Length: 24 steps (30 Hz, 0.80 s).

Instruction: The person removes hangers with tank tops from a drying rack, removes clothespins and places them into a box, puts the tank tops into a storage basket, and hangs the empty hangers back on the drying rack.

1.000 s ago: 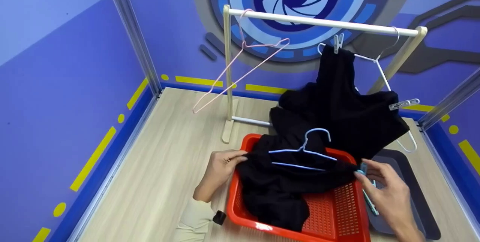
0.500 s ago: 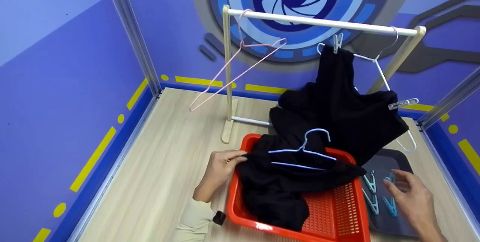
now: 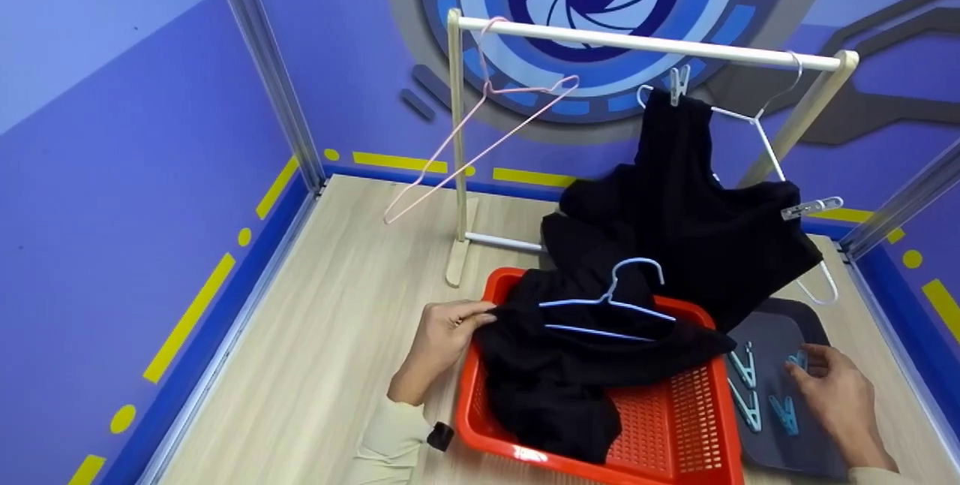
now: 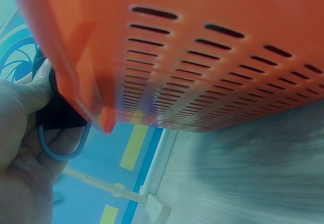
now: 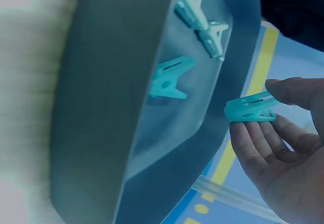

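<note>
My left hand (image 3: 442,338) pinches the left end of a black garment (image 3: 555,372), which lies over a red basket. A blue hanger (image 3: 609,302) is set inside the garment's opening, hook upward. In the left wrist view the rounded hanger end (image 4: 63,156) pokes out below the black fabric beside my fingers. Over the dark grey tray (image 3: 817,462), my right hand (image 3: 838,391) holds a teal clothespin (image 5: 250,108) between thumb and fingers. Two pale clothespins (image 3: 748,408) and a teal clothespin (image 3: 784,416) lie in the tray. The garment's right corner hangs over the basket rim, untouched.
Behind the basket (image 3: 466,425) stands a clothes rack (image 3: 652,42). From its bar hang a pink hanger (image 3: 517,127) and a white hanger (image 3: 766,143) bearing another black garment (image 3: 697,200), clipped by two grey clothespins (image 3: 812,208). Walls enclose the table.
My right hand has left the garment's right corner and moved right over the tray, uncovering the clothespins there. A teal clothespin is in its fingers. The left hand has stayed in place.
</note>
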Available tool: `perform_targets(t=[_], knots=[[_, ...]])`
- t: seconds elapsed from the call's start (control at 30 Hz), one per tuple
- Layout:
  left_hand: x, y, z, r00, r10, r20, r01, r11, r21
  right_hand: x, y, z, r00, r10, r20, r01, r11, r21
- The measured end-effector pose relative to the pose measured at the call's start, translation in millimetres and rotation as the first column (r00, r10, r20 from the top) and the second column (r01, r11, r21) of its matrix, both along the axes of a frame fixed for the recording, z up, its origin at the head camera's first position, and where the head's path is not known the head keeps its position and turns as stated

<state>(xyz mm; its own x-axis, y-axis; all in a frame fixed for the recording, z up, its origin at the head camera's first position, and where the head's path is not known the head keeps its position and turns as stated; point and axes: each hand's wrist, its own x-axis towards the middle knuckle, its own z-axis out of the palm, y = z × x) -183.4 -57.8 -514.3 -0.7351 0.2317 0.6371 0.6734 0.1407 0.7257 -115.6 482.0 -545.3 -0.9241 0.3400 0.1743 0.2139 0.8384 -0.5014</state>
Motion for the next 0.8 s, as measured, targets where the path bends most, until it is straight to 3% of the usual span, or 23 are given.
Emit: perform_targets(t=[0.23,0.6,0.8], knots=[[1.3,0.1,3.2,1.000,0.010,0.011,-0.010,1.000,-0.007,-9.0,9.3,-7.9,0.996,0.024,0.081,-0.024,1.000,-0.001],[1.0,1.0,4.4,1.000,0.012,0.005,-0.012,1.000,-0.005,-11.5,21.3,-12.8,0.968,0.026,0.248,-0.033,0.999,0.021],[1.1,1.1,4.2,1.000,0.002,0.026,-0.002,1.000,0.001,-12.5,26.8,-15.3,0.959,0.027,0.282,-0.035,0.999,0.024]])
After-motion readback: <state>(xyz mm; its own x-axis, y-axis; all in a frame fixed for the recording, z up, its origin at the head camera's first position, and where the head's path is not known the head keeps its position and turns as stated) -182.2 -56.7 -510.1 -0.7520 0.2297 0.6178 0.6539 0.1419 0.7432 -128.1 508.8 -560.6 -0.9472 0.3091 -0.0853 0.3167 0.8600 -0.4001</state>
